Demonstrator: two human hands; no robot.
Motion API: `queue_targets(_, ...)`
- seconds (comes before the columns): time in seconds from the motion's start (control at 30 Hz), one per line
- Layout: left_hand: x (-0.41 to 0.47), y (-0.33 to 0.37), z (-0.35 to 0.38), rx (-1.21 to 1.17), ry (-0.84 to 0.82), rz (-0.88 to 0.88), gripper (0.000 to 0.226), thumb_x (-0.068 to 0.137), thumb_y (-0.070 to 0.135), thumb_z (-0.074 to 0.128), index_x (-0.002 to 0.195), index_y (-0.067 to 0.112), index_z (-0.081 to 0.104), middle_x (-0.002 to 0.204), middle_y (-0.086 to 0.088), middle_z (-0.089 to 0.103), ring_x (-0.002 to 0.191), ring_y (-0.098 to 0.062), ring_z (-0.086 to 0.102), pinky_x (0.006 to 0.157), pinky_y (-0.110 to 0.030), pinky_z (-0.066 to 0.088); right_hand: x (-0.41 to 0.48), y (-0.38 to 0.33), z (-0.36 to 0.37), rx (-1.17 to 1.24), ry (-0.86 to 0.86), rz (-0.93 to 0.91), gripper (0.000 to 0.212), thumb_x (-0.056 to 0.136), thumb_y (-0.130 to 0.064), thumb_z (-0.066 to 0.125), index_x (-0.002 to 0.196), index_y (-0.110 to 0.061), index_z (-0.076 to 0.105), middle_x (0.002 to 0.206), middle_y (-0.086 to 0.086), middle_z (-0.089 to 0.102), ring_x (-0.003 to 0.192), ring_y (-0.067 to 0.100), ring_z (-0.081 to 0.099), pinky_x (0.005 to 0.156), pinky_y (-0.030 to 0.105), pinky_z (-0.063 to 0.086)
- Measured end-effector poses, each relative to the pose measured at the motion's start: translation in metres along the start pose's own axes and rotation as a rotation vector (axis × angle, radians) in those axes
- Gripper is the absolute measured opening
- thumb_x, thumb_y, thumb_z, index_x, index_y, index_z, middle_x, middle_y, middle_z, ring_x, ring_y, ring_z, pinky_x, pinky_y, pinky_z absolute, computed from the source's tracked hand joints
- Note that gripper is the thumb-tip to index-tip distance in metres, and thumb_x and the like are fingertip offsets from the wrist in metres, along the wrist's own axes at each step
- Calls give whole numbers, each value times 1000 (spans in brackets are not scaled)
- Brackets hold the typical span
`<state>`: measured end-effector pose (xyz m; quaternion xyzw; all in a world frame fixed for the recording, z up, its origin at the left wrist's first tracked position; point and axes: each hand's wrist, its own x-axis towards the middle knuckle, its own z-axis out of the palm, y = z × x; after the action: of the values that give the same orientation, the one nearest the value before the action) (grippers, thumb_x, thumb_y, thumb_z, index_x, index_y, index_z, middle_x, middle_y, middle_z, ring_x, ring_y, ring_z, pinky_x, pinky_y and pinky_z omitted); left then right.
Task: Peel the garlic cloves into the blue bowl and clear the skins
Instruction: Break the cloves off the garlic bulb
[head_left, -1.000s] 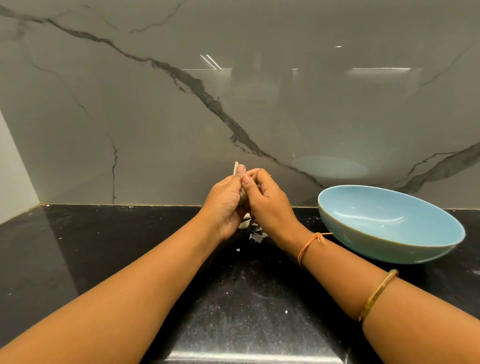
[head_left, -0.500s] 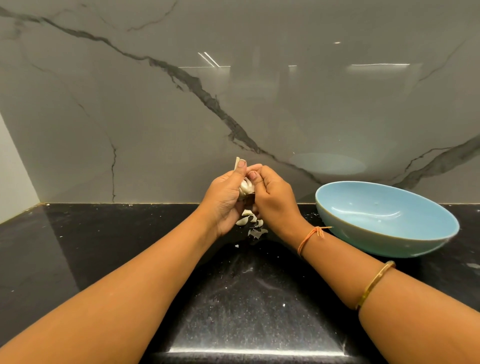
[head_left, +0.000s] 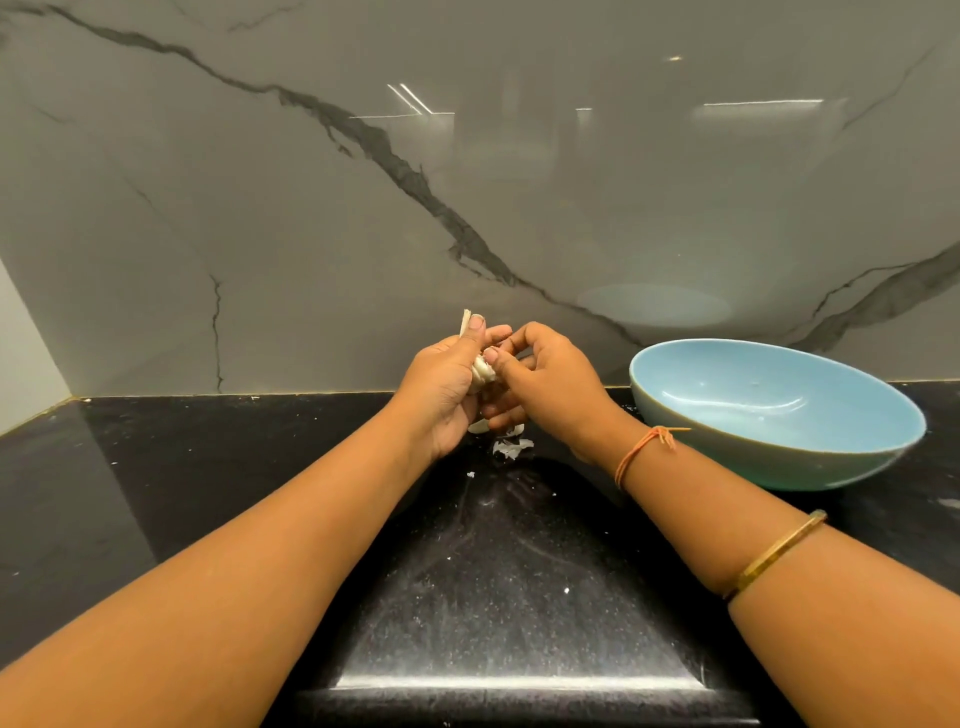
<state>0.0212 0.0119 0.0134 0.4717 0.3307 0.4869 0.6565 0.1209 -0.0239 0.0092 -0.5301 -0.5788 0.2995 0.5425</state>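
Head view — left hand (head_left: 441, 387) grips garlic (head_left: 481, 370) steady; right hand (head_left: 553, 387) pinches its skin, for stripping. Blue bowl (head_left: 727, 460) stands near, for cloves; skins (head_left: 511, 447) lie beneath.

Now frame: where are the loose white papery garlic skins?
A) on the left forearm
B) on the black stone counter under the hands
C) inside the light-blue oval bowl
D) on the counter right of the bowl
B: the white papery garlic skins lie on the black stone counter just below the left hand and right hand, which both pinch a white garlic piece; the light-blue oval bowl sits to their right.
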Motion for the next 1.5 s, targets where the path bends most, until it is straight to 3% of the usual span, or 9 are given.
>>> queue_targets(0.17, 7, 3, -5, -10, 75, 19, 28, 98, 32, 47, 98, 12, 66, 105, -4, 68, 107, -20, 61, 96, -34, 48, 4, 6, -10, -167, 78, -42, 7, 90, -4, 53, 94, -4, 59, 80, 14, 64, 60, 15, 63, 60, 26, 57)
queue_targets(0.23, 8, 2, -6, 1, 88, 13, 26, 97, 32, 50, 95, 13, 67, 107, -4, 69, 110, -21, 61, 102, -36, 45, 5, 9, -13, -274, 73, -72, 13, 88, -4, 55, 93, -6, 67, 74, 7, 64, 60, 14, 62, 64, 25, 55)
queue_targets(0.4, 8, 0, -7, -10, 82, 11, 30, 96, 33, 50, 101, 9, 67, 110, -8, 68, 100, -17, 63, 93, -31, 51, 4, 11, -12, -376, 51, -146, 15, 89, -19, 61, 89, -11, 74, 71, -2, 65, 66, 7, 56, 67, 23, 46)
queue_targets(0.53, 7, 0, -6, -9, 70, 12, 30, 95, 33, 53, 99, 8, 68, 104, -10, 70, 96, -18, 65, 90, -31, 52, 3, 7, -8, -246, 81, -173, 26, 94, -31, 54, 87, -11, 71, 76, 6, 67, 72, 20, 61, 69, 35, 51)
queue_targets(0.63, 5, 2, -3, -34, 29, 15, 33, 95, 34, 51, 104, 5, 66, 93, -10, 72, 85, -21, 69, 70, -28, 58, 0, 6, -2, -101, -22, -159, 18, 93, -26, 56, 96, -13, 67, 84, 5, 66, 77, 17, 64, 68, 34, 59)
queue_targets(0.83, 3, -1, 4, -34, 22, 39, 36, 97, 37, 46, 99, 8, 66, 98, -11, 69, 85, -22, 66, 67, -30, 58, -1, 5, 2, 68, 30, -135, 16, 93, -12, 56, 89, -3, 69, 81, 11, 67, 71, 15, 65, 70, 28, 58)
queue_targets(0.97, 1, -3, 6, -17, 64, 54, 33, 96, 36, 49, 95, 8, 67, 74, -2, 68, 69, -15, 65, 56, -24, 53, -4, 7, 5, -305, 112, -252, 20, 94, -18, 53, 92, -7, 70, 84, 7, 70, 80, 21, 65, 79, 40, 54)
queue_targets(1.3, -2, 0, 6, 20, 65, 39, 33, 94, 40, 52, 94, 12, 70, 61, 4, 67, 50, -5, 62, 53, -22, 51, -3, 4, 8, -594, 180, -424, 22, 95, -14, 47, 92, -2, 65, 79, 12, 66, 68, 21, 54, 67, 40, 47)
queue_targets(1.5, 2, 0, 1, -8, 41, 41, 36, 94, 40, 51, 99, 9, 68, 82, -7, 71, 73, -17, 66, 69, -30, 56, -3, 2, 3, -440, 140, -328, 19, 94, -16, 53, 96, -8, 71, 87, 6, 71, 76, 14, 62, 73, 29, 51)
